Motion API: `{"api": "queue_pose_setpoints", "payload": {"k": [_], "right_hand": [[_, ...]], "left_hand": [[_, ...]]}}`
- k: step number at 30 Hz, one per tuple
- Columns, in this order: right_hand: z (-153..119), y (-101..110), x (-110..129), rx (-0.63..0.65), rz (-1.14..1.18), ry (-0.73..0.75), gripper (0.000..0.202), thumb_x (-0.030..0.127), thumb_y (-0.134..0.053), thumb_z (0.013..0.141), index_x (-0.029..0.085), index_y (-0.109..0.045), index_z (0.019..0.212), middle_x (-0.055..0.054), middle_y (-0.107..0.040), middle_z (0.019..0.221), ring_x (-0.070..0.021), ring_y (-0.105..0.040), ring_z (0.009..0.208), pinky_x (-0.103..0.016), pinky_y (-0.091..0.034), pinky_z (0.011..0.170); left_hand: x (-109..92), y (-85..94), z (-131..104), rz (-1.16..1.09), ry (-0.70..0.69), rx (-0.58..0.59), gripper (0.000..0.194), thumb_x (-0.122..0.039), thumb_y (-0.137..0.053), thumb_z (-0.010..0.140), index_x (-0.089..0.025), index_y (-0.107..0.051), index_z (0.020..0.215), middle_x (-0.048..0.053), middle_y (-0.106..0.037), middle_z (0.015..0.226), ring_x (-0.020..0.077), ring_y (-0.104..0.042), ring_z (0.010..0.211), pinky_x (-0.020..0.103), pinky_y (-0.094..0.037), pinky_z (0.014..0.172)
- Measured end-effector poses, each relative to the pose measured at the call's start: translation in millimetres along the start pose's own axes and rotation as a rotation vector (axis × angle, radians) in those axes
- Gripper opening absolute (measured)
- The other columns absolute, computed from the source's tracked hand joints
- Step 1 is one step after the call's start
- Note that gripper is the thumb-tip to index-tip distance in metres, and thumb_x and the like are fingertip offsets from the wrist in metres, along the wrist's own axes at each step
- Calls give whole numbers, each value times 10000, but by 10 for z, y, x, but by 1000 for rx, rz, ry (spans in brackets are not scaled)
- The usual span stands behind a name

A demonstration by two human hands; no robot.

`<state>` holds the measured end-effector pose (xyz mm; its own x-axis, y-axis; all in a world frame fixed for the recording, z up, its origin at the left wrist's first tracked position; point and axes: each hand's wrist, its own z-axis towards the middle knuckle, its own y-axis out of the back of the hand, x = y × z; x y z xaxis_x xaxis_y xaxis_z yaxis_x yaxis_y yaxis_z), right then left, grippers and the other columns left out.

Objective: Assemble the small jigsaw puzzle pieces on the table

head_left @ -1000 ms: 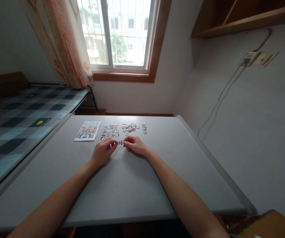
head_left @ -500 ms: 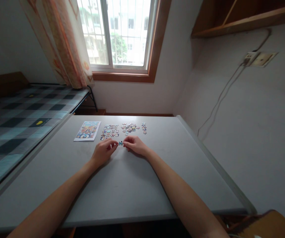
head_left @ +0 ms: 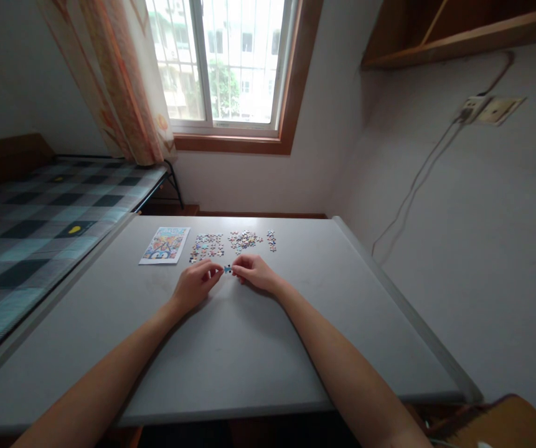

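Between my fingertips, just above or on the tabletop, are small blue jigsaw puzzle pieces [head_left: 228,269]; whether they are one joined bit or two touching ones is too small to tell. My left hand [head_left: 197,283] pinches the left end with thumb and fingers. From the other side, my right hand [head_left: 254,272] grips the right end in a pinch. Beyond my hands lie loose puzzle pieces: a spread-out group [head_left: 208,246], a denser heap [head_left: 245,240] and a narrow column [head_left: 272,241].
A colourful printed picture sheet [head_left: 165,246] lies left of the pieces on the grey-white table [head_left: 230,354]. A bed with a checked cover [head_left: 62,205] stands along the left. At the right is a wall with a socket and hanging cord [head_left: 405,196]. A window is ahead.
Both hands stay almost still, still pinching the blue puzzle pieces. The camera view has shifted very slightly.
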<state>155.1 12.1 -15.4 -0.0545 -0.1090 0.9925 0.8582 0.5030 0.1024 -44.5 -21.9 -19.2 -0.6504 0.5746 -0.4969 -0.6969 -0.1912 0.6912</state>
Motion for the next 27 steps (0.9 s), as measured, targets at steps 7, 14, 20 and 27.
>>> {"api": "queue_pose_setpoints", "payload": {"k": [7, 14, 20, 27], "right_hand": [[3, -4, -14, -4, 6, -3, 270, 409, -642, 735, 148, -578, 762, 4, -590, 668, -86, -499, 538, -216, -430, 499], [1, -7, -1, -4, -3, 5, 288, 422, -637, 731, 142, -575, 764, 4, -586, 668, -82, -496, 535, -212, -428, 498], [1, -2, -6, -3, -18, -3, 280, 415, -644, 720, 143, -584, 746, 9, -583, 657, -83, -498, 530, -216, -421, 506], [-21, 14, 10, 50, -42, 0, 264, 390, -657, 717, 129, -623, 741, -2, -607, 657, -91, -512, 559, -218, -407, 539]], "left_hand": [[-26, 11, 4, 11, 3, 6, 160, -292, -522, 878, -197, -640, 827, -20, -547, 675, 87, -475, 553, 211, -391, 567], [-25, 13, 4, 5, 3, 13, 159, -289, -518, 884, -194, -634, 830, -18, -539, 683, 90, -474, 568, 211, -389, 578], [0, 1, -5, -3, 17, 23, 152, -287, -523, 886, -187, -632, 852, -20, -534, 691, 86, -472, 572, 208, -386, 579], [-13, -3, 0, -22, 0, 6, 160, -261, -514, 889, -186, -650, 926, -10, -537, 707, 87, -480, 587, 206, -399, 578]]}}
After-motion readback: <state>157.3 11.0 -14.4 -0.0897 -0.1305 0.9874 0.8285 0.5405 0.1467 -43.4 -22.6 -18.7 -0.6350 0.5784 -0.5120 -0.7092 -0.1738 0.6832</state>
